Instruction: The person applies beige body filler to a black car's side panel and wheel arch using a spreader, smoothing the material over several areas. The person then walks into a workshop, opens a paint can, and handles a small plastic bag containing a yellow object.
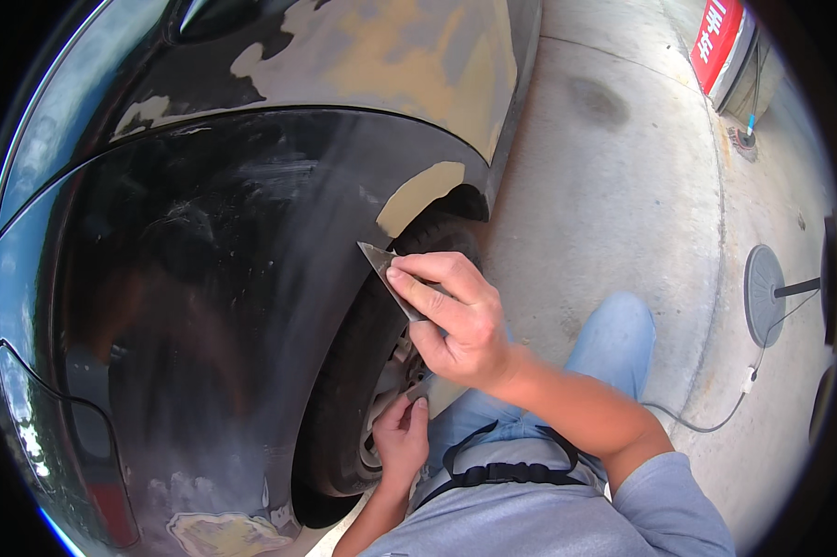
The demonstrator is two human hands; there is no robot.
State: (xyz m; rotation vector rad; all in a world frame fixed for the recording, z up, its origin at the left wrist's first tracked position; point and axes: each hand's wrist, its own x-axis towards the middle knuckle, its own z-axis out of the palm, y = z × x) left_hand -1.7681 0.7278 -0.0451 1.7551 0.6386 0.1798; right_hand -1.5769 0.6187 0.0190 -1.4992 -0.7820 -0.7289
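My right hand (460, 320) grips a thin, dark metal putty knife (378, 264) between thumb and fingers. Its corner is close to the wheel arch edge of a dark car fender (224, 251), just below a beige patch of body filler (420, 197). Whether the blade touches the paint, I cannot tell. Lower down, beside the wheel, my left hand (402, 436) is closed, thumb uppermost, on a flat pale board (448, 394) that is partly hidden behind my right hand and wrist. The tyre (340, 422) sits inside the arch.
Sanded beige and grey areas cover the door (418, 65); another filler patch (228, 535) lies low on the bumper. Concrete floor (613, 204) runs along the car's side. At right are a round grey stand base (764, 295), a cable (706, 429) and a red sign (715, 42).
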